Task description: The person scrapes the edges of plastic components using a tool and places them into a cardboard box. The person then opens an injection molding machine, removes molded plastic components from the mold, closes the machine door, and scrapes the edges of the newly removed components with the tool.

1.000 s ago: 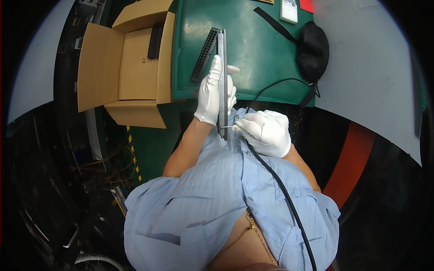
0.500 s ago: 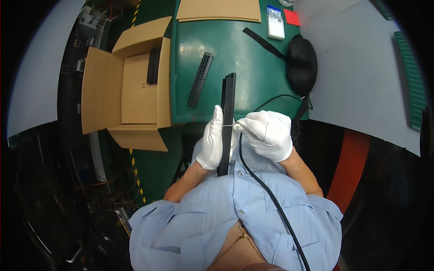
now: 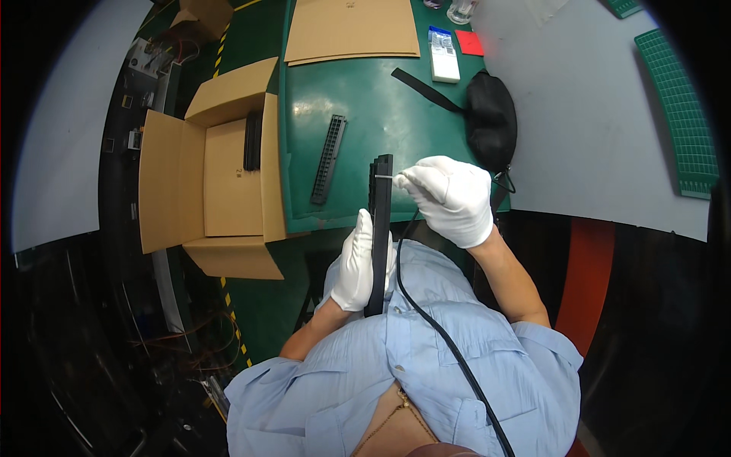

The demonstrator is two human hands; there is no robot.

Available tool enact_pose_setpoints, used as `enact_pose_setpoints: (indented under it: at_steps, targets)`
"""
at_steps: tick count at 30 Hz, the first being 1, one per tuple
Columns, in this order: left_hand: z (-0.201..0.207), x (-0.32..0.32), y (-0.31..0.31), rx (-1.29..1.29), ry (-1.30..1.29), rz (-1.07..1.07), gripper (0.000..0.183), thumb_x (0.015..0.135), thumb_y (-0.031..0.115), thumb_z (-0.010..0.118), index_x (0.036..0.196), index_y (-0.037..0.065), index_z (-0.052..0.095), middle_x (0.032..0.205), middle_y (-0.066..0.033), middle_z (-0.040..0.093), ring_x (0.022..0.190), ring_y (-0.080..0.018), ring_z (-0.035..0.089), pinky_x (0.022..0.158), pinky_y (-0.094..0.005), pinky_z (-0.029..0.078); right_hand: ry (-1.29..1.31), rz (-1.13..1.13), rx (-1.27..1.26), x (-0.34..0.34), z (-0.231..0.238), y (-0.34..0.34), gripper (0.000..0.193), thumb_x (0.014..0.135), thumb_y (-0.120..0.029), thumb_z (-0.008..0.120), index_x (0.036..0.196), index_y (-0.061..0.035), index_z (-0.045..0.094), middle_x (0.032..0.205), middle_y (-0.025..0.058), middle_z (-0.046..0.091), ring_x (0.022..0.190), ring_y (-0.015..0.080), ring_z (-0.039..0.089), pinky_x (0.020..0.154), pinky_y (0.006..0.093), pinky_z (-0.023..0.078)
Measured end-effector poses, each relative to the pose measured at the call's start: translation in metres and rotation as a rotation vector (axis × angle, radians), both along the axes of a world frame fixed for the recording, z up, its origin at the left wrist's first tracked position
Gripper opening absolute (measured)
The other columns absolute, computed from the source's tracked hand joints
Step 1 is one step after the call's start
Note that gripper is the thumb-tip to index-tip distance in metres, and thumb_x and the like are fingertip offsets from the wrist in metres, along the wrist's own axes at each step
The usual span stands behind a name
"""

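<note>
Clasping black bar point(image 3: 382, 228) w/ L hand point(image 3: 353, 268), thumb & fingers on opp. sides, far end over green table point(image 3: 362, 85) — prob. for steadiness & clear access. Pinching thin metal rod point(image 3: 384, 177) w/ R hand point(image 3: 454, 198), approx. square across bar's far end; can't tell if touching. With slotted strip point(image 3: 329, 161) apart on table — prob. for elbow room.

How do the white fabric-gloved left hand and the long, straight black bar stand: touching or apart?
Touching: the head view shows the left hand gripping the black bar, white glove against both its sides.
</note>
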State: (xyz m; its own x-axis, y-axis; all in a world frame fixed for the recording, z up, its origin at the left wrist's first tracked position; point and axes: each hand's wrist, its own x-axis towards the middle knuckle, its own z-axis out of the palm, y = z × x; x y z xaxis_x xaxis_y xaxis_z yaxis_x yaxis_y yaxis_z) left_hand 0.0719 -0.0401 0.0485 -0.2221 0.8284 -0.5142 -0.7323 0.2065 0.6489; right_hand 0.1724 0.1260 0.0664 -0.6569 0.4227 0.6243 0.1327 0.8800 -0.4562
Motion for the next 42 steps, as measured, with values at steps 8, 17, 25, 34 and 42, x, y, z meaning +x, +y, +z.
enact_pose_setpoints:
  at_steps: [8,17,25,34,42]
  targets:
    - [0.006,0.004,0.0,0.045,0.066,-0.037,0.06,0.11,0.057,0.028,0.068,0.016,0.038,0.053,0.002,0.033,0.038,-0.0104,0.032,0.037,-0.0261,0.028,-0.032,-0.07,0.051,-0.004,0.005,0.017,0.012,0.079,-0.006,0.082,0.084,-0.0058,0.071,0.076,0.0098,0.068,0.061,0.0246,0.066,0.054,0.0324,0.05]
    - [-0.034,0.0,0.008,0.085,0.452,-0.111,0.064,0.11,0.059,0.023,0.078,0.01,0.047,0.056,0.0004,0.042,0.042,-0.0103,0.04,0.041,-0.0255,0.034,-0.176,0.111,-1.357,0.001,0.014,0.016,0.031,0.096,-0.032,0.072,0.112,-0.0059,0.074,0.09,-0.003,0.065,0.083,0.0065,0.058,0.074,0.0255,0.05]
    - [-0.001,-0.01,0.048,0.114,0.631,0.264,0.067,0.113,0.052,0.024,0.08,0.005,0.058,0.066,0.0011,0.053,0.059,-0.0067,0.047,0.057,-0.0255,0.039,-0.212,0.233,-0.669,0.004,0.021,-0.022,0.053,0.085,-0.033,0.083,0.127,-0.008,0.063,0.095,0.0107,0.066,0.084,0.0294,0.068,0.077,0.0363,0.055]
    - [-0.022,-0.015,0.036,0.137,0.748,0.102,0.075,0.113,0.053,0.014,0.061,0.008,0.045,0.053,0.0021,0.042,0.048,-0.0073,0.033,0.049,-0.0263,0.026,-0.182,0.244,-0.004,0.02,0.012,-0.009,0.014,0.085,-0.016,0.077,0.089,-0.0097,0.065,0.087,0.0044,0.068,0.063,0.0232,0.065,0.057,0.0337,0.051]
    - [-0.024,-0.019,0.034,0.141,0.843,0.008,0.075,0.113,0.049,0.012,0.059,0.007,0.042,0.053,0.0006,0.039,0.049,-0.0089,0.032,0.051,-0.0288,0.027,-0.273,0.375,0.014,0.04,0.001,-0.016,0.011,0.08,-0.016,0.068,0.091,-0.0163,0.065,0.084,-0.002,0.065,0.063,0.0187,0.063,0.054,0.0327,0.048]
